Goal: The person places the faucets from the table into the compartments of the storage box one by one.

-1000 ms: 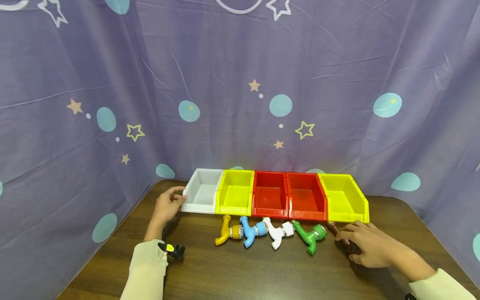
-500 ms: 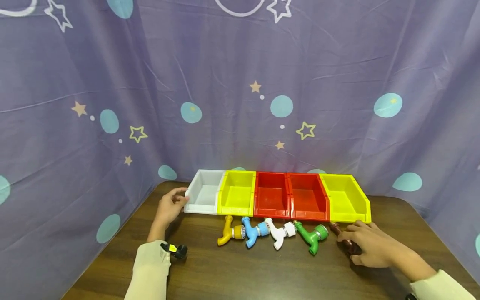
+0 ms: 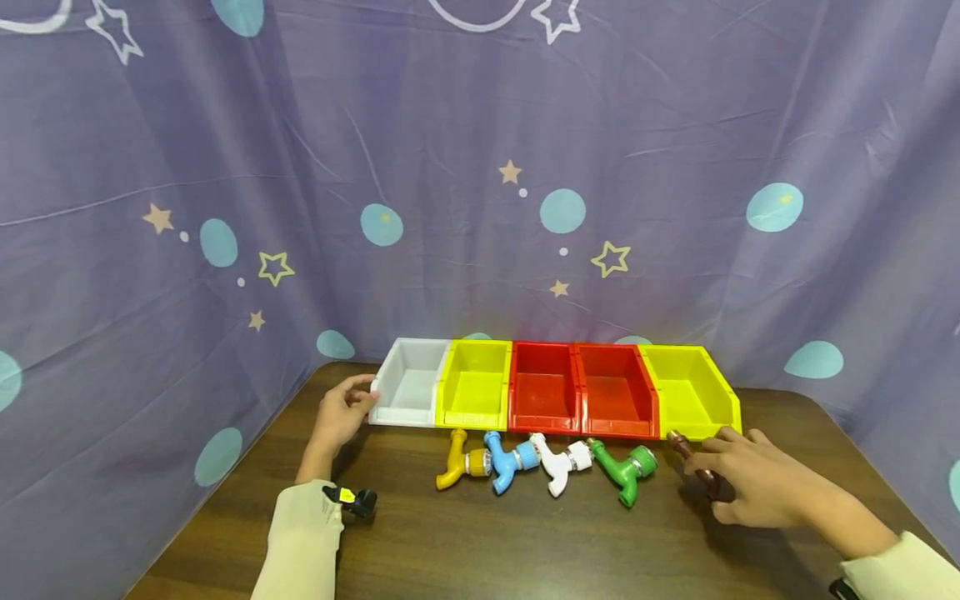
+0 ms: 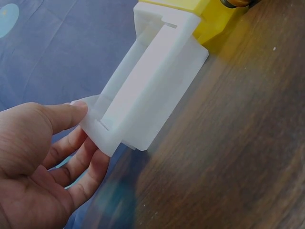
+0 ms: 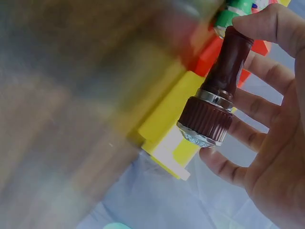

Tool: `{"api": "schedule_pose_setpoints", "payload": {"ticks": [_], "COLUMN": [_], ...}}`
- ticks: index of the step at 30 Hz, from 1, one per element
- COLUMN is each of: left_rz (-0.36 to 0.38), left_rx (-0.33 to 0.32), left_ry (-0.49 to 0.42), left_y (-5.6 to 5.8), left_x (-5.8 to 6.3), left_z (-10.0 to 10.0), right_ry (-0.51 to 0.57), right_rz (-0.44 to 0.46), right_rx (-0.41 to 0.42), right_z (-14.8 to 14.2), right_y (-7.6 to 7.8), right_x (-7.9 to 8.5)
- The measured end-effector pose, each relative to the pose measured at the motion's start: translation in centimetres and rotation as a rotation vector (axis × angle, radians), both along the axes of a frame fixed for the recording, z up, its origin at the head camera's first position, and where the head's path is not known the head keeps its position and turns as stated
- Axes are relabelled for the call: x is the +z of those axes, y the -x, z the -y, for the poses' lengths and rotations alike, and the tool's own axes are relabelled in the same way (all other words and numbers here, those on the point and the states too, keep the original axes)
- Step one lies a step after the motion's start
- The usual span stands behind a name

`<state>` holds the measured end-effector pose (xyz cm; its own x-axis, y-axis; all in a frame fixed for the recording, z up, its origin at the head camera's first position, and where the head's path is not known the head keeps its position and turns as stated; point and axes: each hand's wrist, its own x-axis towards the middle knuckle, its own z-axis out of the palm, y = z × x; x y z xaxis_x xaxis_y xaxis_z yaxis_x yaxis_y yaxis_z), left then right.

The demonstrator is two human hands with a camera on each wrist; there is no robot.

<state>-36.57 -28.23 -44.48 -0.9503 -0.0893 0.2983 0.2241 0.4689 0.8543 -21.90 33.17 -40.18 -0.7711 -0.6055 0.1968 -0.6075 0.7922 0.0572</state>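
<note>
My left hand holds the side wall of the white bin at the row's left end. In the left wrist view, the thumb lies inside the wall's edge and the fingertips press its outer face. At the right, my right hand grips a dark brown tap between thumb and fingers, just in front of the right yellow bin. The tap has a ribbed knob and a silver ring. A green tap lies to its left, then a white tap, a blue tap and a yellow tap.
Between the white bin and the right yellow bin stand another yellow bin, a red bin and a second red bin. They sit on a wooden table. A purple patterned curtain hangs behind and at the sides.
My right hand has raised the brown tap slightly, and its end now overlaps the right yellow bin's front edge. The left hand stays on the white bin; the other taps lie still.
</note>
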Motion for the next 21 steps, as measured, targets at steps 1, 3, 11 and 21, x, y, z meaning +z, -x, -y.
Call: {"api": "schedule_pose_setpoints", "payload": {"ticks": [1,3,11,21], "left_rz": [-0.001,0.001,0.031,0.027], "left_rx": [-0.002,0.002,0.004,-0.003], "left_ry": [0.002,0.007,-0.023,-0.051], "left_y": [0.0,0.0,0.1,0.1], "left_x": [0.0,0.1,-0.3,-0.2], "left_z": [0.0,0.1,0.0,0.0], "right_ry": [-0.005,-0.017,-0.026,0.01], "right_rz": [-0.012,-0.04,-0.138,-0.16], "right_rx": [0.003,0.012,0.037,-0.018], "right_z": [0.0,0.0,-0.4,-1.0], "right_y": [0.1,0.3,1.8,4.4], "right_x": [0.4,1.0,1.6,1.9]}}
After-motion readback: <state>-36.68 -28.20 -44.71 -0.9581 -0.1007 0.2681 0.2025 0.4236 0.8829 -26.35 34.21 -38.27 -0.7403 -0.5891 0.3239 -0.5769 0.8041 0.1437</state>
